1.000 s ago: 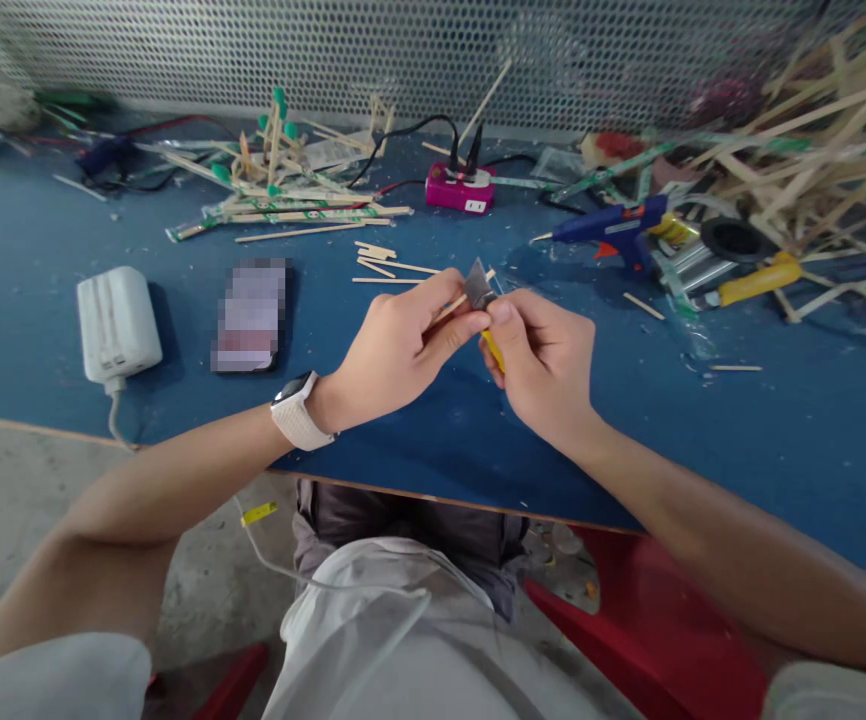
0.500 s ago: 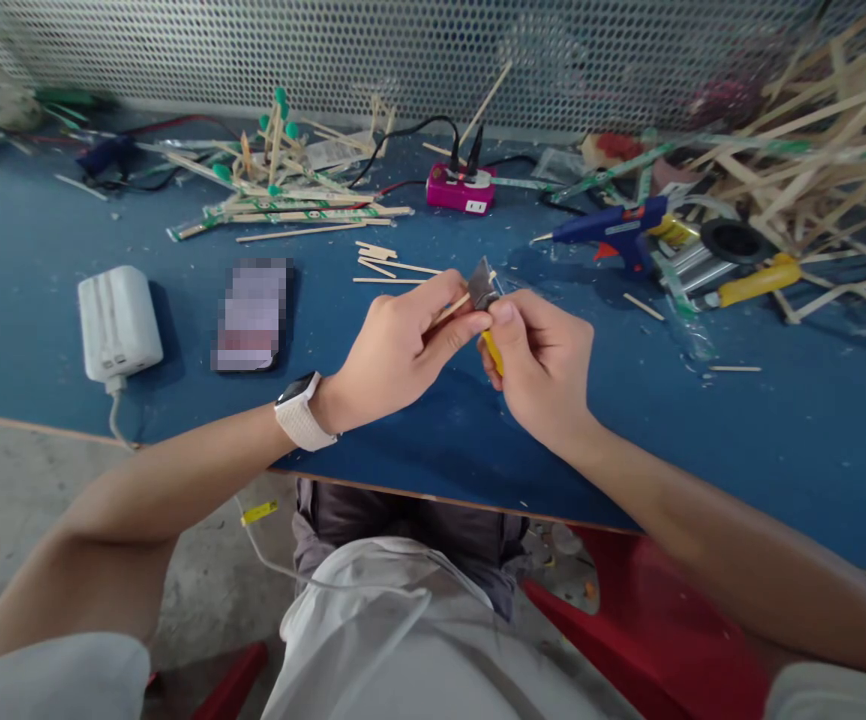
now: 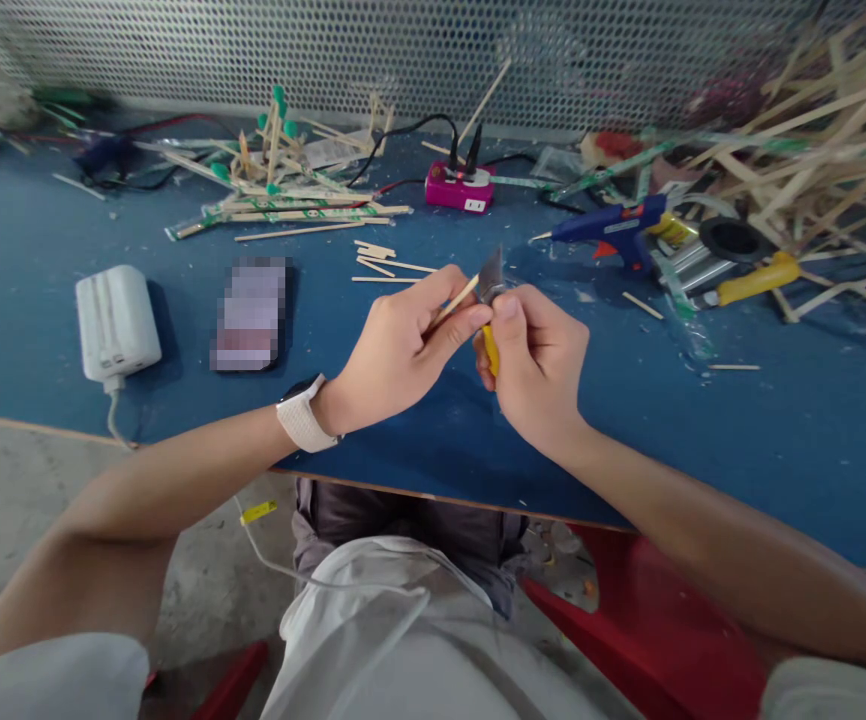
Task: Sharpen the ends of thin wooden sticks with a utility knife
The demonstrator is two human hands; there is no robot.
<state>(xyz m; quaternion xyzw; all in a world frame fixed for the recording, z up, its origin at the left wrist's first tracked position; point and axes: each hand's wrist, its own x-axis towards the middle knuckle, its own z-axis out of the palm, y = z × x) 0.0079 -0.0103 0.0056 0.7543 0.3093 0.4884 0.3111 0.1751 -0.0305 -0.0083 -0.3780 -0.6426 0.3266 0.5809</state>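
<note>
My left hand (image 3: 403,345) pinches a thin wooden stick (image 3: 457,302), its tip pointing up and to the right. In my right hand (image 3: 542,355) is a utility knife (image 3: 491,350) with a yellow handle, gripped by closed fingers. The knife's grey blade (image 3: 491,270) points upward right at the stick's end. Both hands are close together above the blue table (image 3: 403,440), and the thumbs nearly meet. Beyond my left hand lie several short cut sticks (image 3: 377,265).
A white power bank (image 3: 118,325) and a phone (image 3: 251,315) lie at left. Farther back are a bundle of sticks (image 3: 290,212) and a magenta power strip (image 3: 459,188). A blue glue gun (image 3: 613,228), a yellow-handled tool (image 3: 759,280) and a heap of sticks (image 3: 838,150) occupy the right.
The blade has turned more upright and shifted slightly right, so the stick's tip now shows beside it. My right hand has moved a little; the left hand stays nearly in place.
</note>
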